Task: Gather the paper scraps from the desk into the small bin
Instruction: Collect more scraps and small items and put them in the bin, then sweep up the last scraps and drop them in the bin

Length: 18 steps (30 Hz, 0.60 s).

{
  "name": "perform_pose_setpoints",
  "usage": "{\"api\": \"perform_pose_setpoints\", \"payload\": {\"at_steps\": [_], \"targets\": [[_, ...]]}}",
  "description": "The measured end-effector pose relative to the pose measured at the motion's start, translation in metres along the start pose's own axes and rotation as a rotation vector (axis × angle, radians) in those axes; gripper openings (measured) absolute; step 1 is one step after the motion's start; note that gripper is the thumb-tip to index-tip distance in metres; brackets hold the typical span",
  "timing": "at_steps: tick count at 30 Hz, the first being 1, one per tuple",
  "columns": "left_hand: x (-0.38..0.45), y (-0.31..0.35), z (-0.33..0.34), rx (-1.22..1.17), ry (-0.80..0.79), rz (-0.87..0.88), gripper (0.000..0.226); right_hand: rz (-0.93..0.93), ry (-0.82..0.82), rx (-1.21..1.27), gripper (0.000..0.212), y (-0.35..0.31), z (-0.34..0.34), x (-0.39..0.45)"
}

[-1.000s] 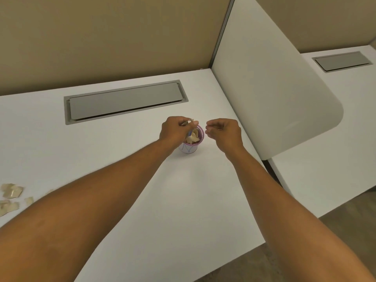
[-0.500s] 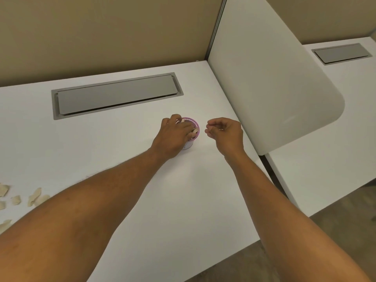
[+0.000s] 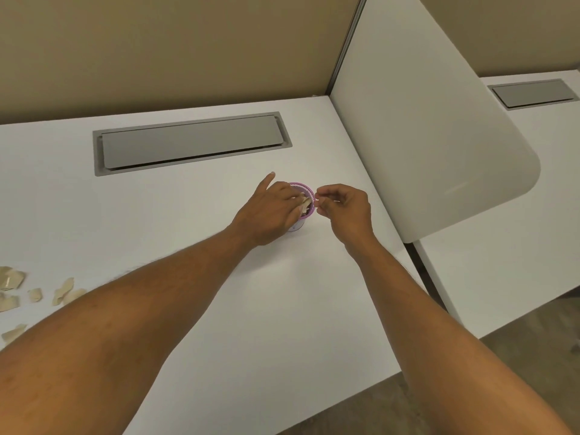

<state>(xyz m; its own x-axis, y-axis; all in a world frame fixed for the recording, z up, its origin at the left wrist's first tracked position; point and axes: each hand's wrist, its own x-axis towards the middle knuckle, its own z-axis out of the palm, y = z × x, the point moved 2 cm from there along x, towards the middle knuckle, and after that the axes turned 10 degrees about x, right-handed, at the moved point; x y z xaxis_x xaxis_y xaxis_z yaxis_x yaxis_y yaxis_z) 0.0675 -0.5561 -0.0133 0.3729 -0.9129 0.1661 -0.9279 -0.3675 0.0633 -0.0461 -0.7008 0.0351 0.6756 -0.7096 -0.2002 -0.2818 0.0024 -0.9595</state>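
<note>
1. My left hand [image 3: 266, 211] covers the near-left side of the small bin [image 3: 303, 191], so only its pink rim and a strip of its base show.
2. The scraps in the bin [image 3: 306, 204] are half hidden by my fingers; their number cannot be told.
3. Whatever my right hand [image 3: 343, 208] pinches is too small to make out.
4. The loose paper scraps [image 3: 64, 295] run off the picture's left edge and pass under my left forearm.

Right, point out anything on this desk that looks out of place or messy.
The one untidy spot is a scatter of tan paper scraps lying loose at the desk's far left edge, well away from the small pink bin. The bin stands upright with scraps inside. Nothing looks spilled or damaged.
</note>
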Motion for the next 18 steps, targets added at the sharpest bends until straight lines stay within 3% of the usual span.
{"api": "perform_pose_setpoints", "payload": {"at_steps": [5, 8, 14, 18], "targets": [[-0.046, -0.017, -0.016, -0.108, 0.263, -0.177, 0.03, -0.065, -0.087, -0.071, 0.018, -0.008, 0.034, -0.015], [-0.103, -0.038, -0.018, -0.148, 0.315, -0.267, 0.029, -0.047, -0.186, -0.035, 0.018, -0.016, 0.073, -0.037], [-0.261, -0.107, -0.028, -0.026, 0.275, -0.527, 0.029, -0.104, -0.512, -0.314, 0.02, -0.003, 0.178, -0.095], [-0.384, -0.144, -0.029, 0.124, 0.07, -0.896, 0.048, -0.007, -0.708, -0.521, 0.059, 0.036, 0.24, -0.142]]}}
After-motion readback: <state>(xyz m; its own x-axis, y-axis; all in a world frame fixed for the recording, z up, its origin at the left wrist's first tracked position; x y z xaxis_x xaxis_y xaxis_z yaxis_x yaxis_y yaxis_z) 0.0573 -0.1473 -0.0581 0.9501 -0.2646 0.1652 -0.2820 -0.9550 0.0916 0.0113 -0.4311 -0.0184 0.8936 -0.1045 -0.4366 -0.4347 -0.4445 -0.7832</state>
